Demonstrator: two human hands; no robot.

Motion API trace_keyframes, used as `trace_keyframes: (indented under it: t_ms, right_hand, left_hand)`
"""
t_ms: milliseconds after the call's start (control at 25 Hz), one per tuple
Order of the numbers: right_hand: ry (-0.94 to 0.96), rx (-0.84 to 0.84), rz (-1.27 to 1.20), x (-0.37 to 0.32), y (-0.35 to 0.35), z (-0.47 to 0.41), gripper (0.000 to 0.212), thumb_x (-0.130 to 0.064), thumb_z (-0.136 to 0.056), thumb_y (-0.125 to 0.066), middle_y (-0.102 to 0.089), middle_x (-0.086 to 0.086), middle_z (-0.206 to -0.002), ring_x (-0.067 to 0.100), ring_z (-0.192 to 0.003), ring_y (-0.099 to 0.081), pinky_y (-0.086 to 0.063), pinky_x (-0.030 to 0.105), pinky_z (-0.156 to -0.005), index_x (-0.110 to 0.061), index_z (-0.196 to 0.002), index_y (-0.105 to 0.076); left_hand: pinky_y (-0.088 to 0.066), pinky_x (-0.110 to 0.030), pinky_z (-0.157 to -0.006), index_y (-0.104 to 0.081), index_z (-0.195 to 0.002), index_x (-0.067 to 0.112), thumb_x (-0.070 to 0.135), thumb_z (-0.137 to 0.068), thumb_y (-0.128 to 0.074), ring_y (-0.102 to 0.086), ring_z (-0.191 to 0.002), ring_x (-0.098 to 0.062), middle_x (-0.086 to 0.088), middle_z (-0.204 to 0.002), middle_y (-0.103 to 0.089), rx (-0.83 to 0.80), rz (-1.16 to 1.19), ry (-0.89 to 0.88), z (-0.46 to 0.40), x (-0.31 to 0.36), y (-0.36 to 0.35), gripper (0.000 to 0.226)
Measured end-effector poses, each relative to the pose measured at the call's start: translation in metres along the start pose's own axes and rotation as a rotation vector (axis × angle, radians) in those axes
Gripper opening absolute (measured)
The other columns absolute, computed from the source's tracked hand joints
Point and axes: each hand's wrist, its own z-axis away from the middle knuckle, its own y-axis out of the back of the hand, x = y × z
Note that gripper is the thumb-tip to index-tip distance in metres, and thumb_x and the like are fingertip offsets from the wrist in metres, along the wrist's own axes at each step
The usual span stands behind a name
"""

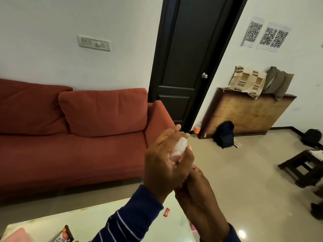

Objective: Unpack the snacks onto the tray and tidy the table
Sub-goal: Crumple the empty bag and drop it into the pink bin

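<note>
1. Your left hand (164, 154) and right hand (190, 180) are pressed together around a crumpled clear wrapper (180, 147), raised above the table (90, 219) — both clamped on it
2. Squeeze it tight — then bin it; the red candy (166, 211) waits on the table's right side

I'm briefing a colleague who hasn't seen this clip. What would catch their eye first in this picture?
First, the two hands raised mid-frame: the left hand and right hand squeeze a crumpled white wrapper between them. Behind them on the left a red sofa fills the wall, with a dark door beside it. Low down, a small red wrapper lies on the pale table.
</note>
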Motion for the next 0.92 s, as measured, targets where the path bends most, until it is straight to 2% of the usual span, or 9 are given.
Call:
trace_keyframes:
  t_ms: [80,200,320,440,520,600,720,840,920]
  right_hand:
    - [-0.017,0.059,-0.022,0.003,0.012,-0.006,0.018,-0.022,-0.081,-0.064,-0.077,0.010,-0.093,0.021,-0.084,-0.075,-0.059,0.030,-0.069,-0.019,-0.086,-0.081]
    - [-0.061,0.097,0.062,0.007,0.041,-0.011,0.034,-0.016,-0.098,-0.050,-0.077,0.009,-0.092,0.019,-0.084,-0.075,-0.058,0.027,-0.068,-0.022,-0.085,-0.081]
    - [-0.190,0.088,-0.063,-0.003,0.076,-0.013,0.034,-0.024,-0.096,-0.047,-0.076,0.011,-0.099,0.022,-0.089,-0.074,-0.056,0.034,-0.075,-0.015,-0.095,-0.080]
    - [-0.179,0.027,-0.079,-0.018,0.134,-0.019,0.035,-0.039,-0.090,-0.054,-0.073,0.010,-0.115,0.022,-0.104,-0.071,-0.055,0.037,-0.086,-0.021,-0.109,-0.076]
    - [-0.139,0.086,-0.010,-0.022,0.185,-0.026,0.026,-0.032,-0.089,-0.055,-0.076,0.003,-0.107,0.017,-0.097,-0.074,-0.060,0.028,-0.074,-0.031,-0.101,-0.078]
    - [-0.134,0.136,-0.024,-0.026,0.241,-0.040,0.033,-0.019,-0.097,-0.049,-0.077,0.003,-0.103,0.018,-0.093,-0.075,-0.060,0.026,-0.070,-0.033,-0.096,-0.078]
    - [-0.148,0.223,-0.031,-0.034,0.337,-0.079,0.030,-0.006,-0.101,-0.046,-0.073,0.014,-0.110,0.028,-0.098,-0.072,-0.061,0.038,-0.082,-0.017,-0.110,-0.072]
    - [-0.159,0.303,0.173,-0.013,0.446,-0.123,0.020,-0.008,-0.099,-0.055,-0.073,0.011,-0.109,0.033,-0.101,-0.070,-0.058,0.045,-0.085,-0.013,-0.114,-0.066]
    - [-0.202,0.361,0.237,0.018,0.505,-0.142,0.014,-0.011,-0.097,-0.060,-0.074,0.012,-0.105,0.035,-0.101,-0.070,-0.058,0.049,-0.084,-0.012,-0.108,-0.069]
  left_hand:
    - [-0.054,-0.030,-0.089,-0.072,-0.107,0.006,0.033,-0.084,-0.065,-0.066,-0.105,-0.019,-0.010,-0.117,-0.070,-0.086,-0.048,-0.044,0.013,-0.013,-0.008,0.036]
    - [-0.052,-0.040,-0.091,-0.074,-0.109,0.003,0.033,-0.093,-0.059,-0.064,-0.107,-0.025,-0.012,-0.119,-0.070,-0.156,-0.163,-0.177,0.031,-0.029,-0.025,0.037]
    - [-0.044,-0.042,-0.103,-0.065,-0.125,0.003,0.037,-0.100,-0.044,-0.055,-0.124,-0.024,-0.012,-0.135,-0.061,-0.212,-0.172,-0.232,0.049,-0.032,-0.056,0.048]
    - [-0.037,-0.045,-0.109,-0.031,-0.151,0.003,0.044,-0.103,-0.026,-0.041,-0.139,-0.028,-0.013,-0.154,-0.042,-0.312,-0.087,-0.137,0.081,-0.026,-0.109,0.063]
    - [-0.028,-0.037,-0.115,-0.001,-0.158,0.012,0.053,-0.102,-0.020,-0.037,-0.142,-0.029,-0.009,-0.160,-0.033,-0.383,-0.026,-0.025,0.100,-0.023,-0.154,0.072]
    - [-0.022,-0.031,-0.117,0.014,-0.156,0.018,0.057,-0.101,-0.020,-0.032,-0.146,-0.027,-0.006,-0.163,-0.026,-0.461,-0.004,0.052,0.114,-0.024,-0.207,0.075]
    - [-0.023,-0.038,-0.121,0.010,-0.157,0.028,0.053,-0.103,-0.027,-0.018,-0.152,-0.026,-0.001,-0.167,-0.012,-0.561,-0.003,0.199,0.135,-0.036,-0.284,0.071]
    - [-0.034,-0.047,-0.116,-0.003,-0.159,0.031,0.051,-0.101,-0.039,-0.013,-0.153,-0.017,0.009,-0.167,-0.006,-0.549,-0.132,0.437,0.175,-0.056,-0.334,0.071]
    - [-0.033,-0.035,-0.117,-0.010,-0.158,0.033,0.048,-0.097,-0.051,-0.017,-0.152,-0.013,0.012,-0.166,-0.009,-0.524,-0.226,0.542,0.204,-0.064,-0.346,0.075]
